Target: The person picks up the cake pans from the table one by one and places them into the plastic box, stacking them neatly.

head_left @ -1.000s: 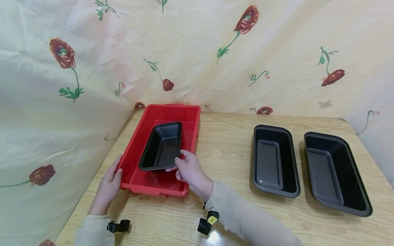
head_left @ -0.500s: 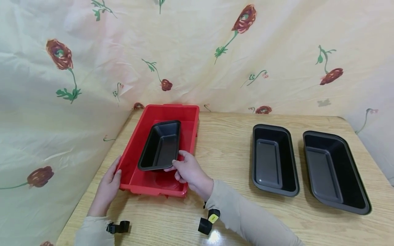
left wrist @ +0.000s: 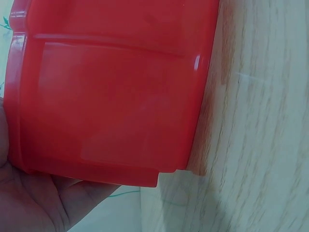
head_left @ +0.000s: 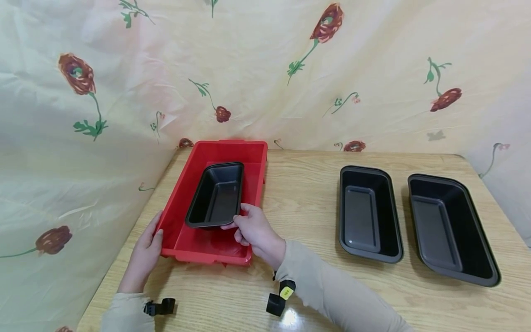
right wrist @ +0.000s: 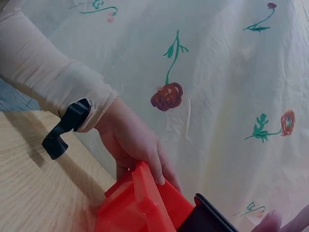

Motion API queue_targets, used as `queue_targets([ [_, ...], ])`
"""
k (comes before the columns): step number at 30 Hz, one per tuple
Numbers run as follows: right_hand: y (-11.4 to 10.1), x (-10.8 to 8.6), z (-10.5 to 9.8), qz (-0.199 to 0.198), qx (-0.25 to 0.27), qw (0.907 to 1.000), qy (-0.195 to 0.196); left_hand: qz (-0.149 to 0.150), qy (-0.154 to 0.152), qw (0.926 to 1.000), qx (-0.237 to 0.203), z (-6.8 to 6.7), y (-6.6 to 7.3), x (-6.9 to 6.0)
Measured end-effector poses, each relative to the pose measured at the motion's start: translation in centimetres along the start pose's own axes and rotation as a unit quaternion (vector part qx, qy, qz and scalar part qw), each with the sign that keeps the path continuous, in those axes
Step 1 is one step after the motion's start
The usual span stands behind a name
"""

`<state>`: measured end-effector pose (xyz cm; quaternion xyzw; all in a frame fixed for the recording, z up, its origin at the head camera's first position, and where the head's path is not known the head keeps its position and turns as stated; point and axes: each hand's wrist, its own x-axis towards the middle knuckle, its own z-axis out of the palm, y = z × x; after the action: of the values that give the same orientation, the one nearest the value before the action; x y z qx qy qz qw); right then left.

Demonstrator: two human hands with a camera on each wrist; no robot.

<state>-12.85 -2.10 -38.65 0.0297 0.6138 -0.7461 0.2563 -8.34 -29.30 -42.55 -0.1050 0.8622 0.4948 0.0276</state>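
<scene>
Left of centre in the head view, a red tray (head_left: pixel 199 249) lies lengthwise on the wood-grain surface (head_left: pixel 307 198), and a small black pan (head_left: pixel 221 198) is inside its walls, opening upward; whether the pan's base touches the tray's floor cannot be told. The left hand (head_left: pixel 145 251), at the lower left of the frame, has its grip closed over the tray's near left corner, the thumb over the rim and the other fingers outside the wall. The right hand (head_left: pixel 259 235), near the lower middle, pinches the pan's near right corner in its grip, thumb on top. At the right of the frame, 2 larger black pans, an inner pan (head_left: pixel 361 214) and an outer pan (head_left: pixel 439 226), sit side by side, just apart and upright. Pale sleeves cover both arms, and a flowered cloth (head_left: pixel 265 60) hangs across the upper part of the frame.
</scene>
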Motion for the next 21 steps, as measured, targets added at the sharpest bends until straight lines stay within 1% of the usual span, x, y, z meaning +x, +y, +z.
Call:
queue_targets([
  [7,-0.15,-0.12,0.16,0.003,0.011,0.9997,0.02,-0.004,-0.002,1.0,-0.001,-0.02,0.0,-0.04],
  [10,-0.14,-0.01,0.24,0.001,0.008,0.9997,0.022,-0.006,-0.003,1.0,0.002,-0.07,0.01,-0.07],
  [18,-0.15,-0.04,0.19,0.004,0.0,0.9995,0.031,-0.002,-0.002,1.0,0.003,0.05,-0.01,0.0],
  [21,-0.16,-0.11,0.23,0.008,-0.003,0.9996,0.028,-0.003,0.0,1.0,0.005,0.03,-0.04,-0.03],
])
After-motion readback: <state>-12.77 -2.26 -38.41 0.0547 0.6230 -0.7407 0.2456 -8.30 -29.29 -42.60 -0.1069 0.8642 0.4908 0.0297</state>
